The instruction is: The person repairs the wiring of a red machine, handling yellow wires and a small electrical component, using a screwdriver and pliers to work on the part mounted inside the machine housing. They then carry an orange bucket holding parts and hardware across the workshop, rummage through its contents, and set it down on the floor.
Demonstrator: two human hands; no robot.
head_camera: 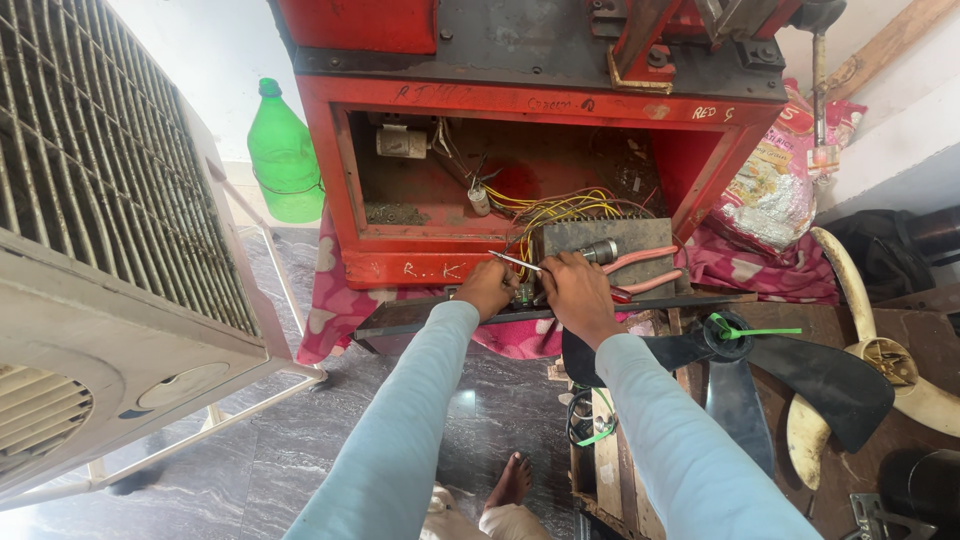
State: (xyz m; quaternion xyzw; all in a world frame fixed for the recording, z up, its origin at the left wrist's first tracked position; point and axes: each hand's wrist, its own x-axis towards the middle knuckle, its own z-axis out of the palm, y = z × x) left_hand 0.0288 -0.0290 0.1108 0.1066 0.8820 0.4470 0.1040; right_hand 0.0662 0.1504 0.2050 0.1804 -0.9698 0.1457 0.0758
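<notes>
Steel, stiff and thin, the screwdriver [515, 262] is pinched in the left hand [487, 288]; right hand [577, 292] is closed on red-handled pliers [640, 272], best gripped by their handles.

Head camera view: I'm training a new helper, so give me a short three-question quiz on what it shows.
1. True or false: the green bottle stands right of the red machine.
2. What lies just beyond the right hand? A) pink-handled pliers B) a hammer
3. The left hand holds a thin metal ____.

Key: 1 false; 2 A; 3 tool.
</notes>
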